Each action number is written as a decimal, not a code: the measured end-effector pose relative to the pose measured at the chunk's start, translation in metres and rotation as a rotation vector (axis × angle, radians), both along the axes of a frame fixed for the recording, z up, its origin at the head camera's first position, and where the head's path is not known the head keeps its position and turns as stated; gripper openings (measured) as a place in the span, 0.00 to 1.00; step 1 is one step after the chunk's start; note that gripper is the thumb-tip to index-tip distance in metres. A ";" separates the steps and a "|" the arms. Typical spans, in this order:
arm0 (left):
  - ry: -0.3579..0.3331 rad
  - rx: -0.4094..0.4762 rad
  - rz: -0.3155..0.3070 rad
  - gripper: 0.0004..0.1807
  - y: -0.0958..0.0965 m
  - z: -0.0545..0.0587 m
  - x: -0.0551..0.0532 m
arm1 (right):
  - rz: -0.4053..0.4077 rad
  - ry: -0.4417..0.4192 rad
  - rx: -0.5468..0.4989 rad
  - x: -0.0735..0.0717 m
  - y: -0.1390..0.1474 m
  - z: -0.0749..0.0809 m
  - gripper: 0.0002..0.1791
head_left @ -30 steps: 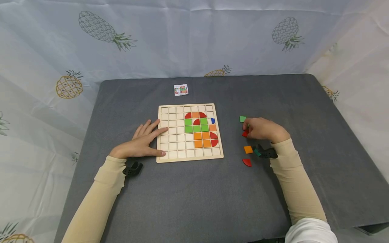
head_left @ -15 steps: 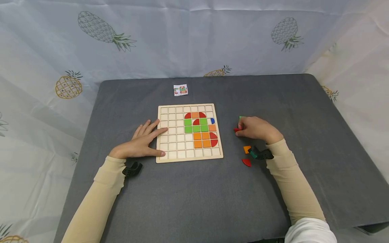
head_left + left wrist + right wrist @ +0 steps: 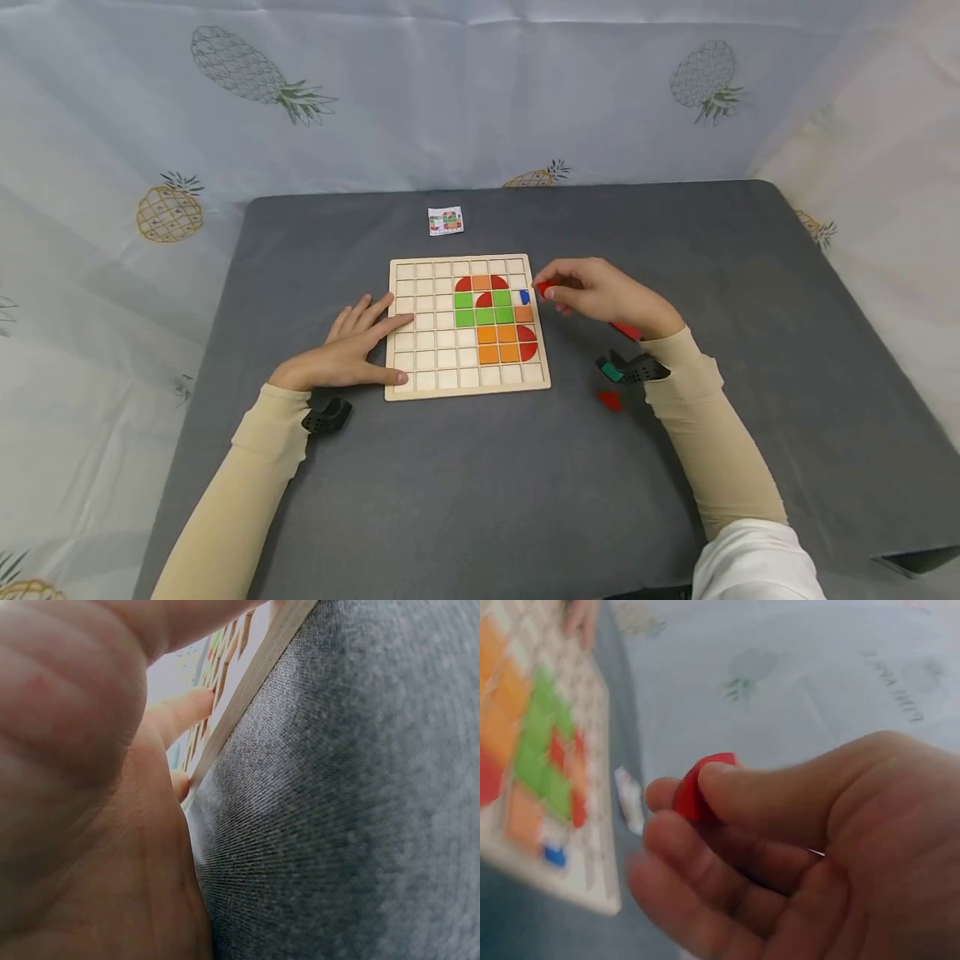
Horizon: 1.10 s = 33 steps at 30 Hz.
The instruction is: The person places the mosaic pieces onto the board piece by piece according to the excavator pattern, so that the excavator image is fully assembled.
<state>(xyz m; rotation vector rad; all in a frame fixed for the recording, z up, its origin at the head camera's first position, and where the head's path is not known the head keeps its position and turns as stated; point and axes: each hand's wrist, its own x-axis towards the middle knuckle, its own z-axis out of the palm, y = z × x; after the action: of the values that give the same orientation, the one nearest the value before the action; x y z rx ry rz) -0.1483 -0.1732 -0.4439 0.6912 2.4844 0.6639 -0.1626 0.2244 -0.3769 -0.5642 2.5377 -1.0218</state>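
The square wooden grid board (image 3: 405, 392) lies on the grey table, with red, green, orange and blue tiles set in its right half. My left hand (image 3: 337, 358) rests with fingers spread on the board's left edge, thumb at the lower left corner. In the left wrist view, the left hand's fingers reach over the board's rim (image 3: 247, 697). At the board's upper right edge, my right hand (image 3: 596, 287) pinches a red tile (image 3: 546, 288) between thumb and forefinger. Close up in the right wrist view, this red tile (image 3: 694, 796) shows a curved edge.
A small printed pattern card (image 3: 446, 221) lies behind the board. To the right, a red quarter-circle tile (image 3: 610, 401) is on the table, and another red piece (image 3: 626, 331) shows below the right wrist. A pineapple-print curtain (image 3: 465, 92) hangs behind the table.
My right hand has picked up the red tile from the loose pieces and carried it left and away from me to the board's edge. The left hand has stayed put.
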 end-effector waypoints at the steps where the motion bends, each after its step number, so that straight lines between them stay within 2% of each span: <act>1: 0.003 0.002 0.001 0.53 -0.001 0.001 0.000 | 0.003 0.028 -0.013 -0.002 -0.005 0.004 0.13; 4: 0.005 0.008 0.007 0.53 -0.002 0.000 0.001 | -0.001 0.118 -0.039 -0.008 -0.018 0.015 0.10; 6: 0.003 0.005 0.008 0.53 -0.003 0.000 0.000 | -0.007 0.138 -0.068 -0.012 -0.026 0.018 0.09; 11: 0.003 -0.012 0.005 0.54 -0.003 0.000 -0.001 | 0.022 0.089 -0.185 -0.022 -0.047 0.020 0.10; 17: 0.006 -0.011 0.003 0.54 -0.002 0.000 0.000 | 0.044 0.038 -0.246 -0.025 -0.066 0.009 0.11; 23: -0.001 -0.015 0.002 0.53 -0.003 0.002 0.001 | 0.080 -0.029 -0.194 -0.025 -0.081 -0.008 0.15; 26: -0.004 0.005 -0.005 0.53 -0.002 0.003 0.001 | 0.092 0.000 -0.137 -0.025 -0.087 -0.014 0.13; 29: -0.004 0.016 -0.006 0.52 -0.001 0.005 0.001 | 0.119 0.070 -0.056 -0.025 -0.091 -0.019 0.10; 33: -0.004 0.009 -0.009 0.52 0.000 0.004 0.000 | 0.165 0.099 0.046 -0.024 -0.097 -0.027 0.07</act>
<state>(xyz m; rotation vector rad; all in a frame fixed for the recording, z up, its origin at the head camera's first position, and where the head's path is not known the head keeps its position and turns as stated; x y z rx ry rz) -0.1482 -0.1728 -0.4394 0.7025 2.4748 0.6726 -0.1866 0.1277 -0.4038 -0.8149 2.5415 -0.8950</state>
